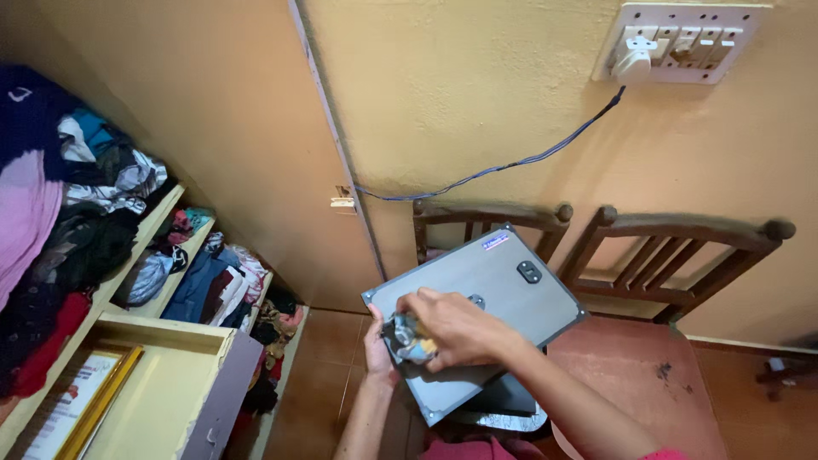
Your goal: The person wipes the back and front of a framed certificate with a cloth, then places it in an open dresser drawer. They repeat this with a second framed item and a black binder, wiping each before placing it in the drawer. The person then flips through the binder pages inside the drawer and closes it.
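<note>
A flat grey board (503, 281) with a dark rim lies tilted in front of me, over the seat of a wooden chair. My left hand (375, 347) grips its near left edge from below. My right hand (456, 328) reaches over the board and closes on a small crumpled silver and yellow object (409, 342) at that same edge. Two small dark fittings sit on the board's face, one of them (529, 272) to the right.
Two wooden chairs (682, 255) stand against the yellow wall. A switch panel (677, 43) with a white plug and a blue cable (494, 170) hangs above. Open shelves (153, 221) stuffed with clothes are at left, with an open drawer (162, 383) below.
</note>
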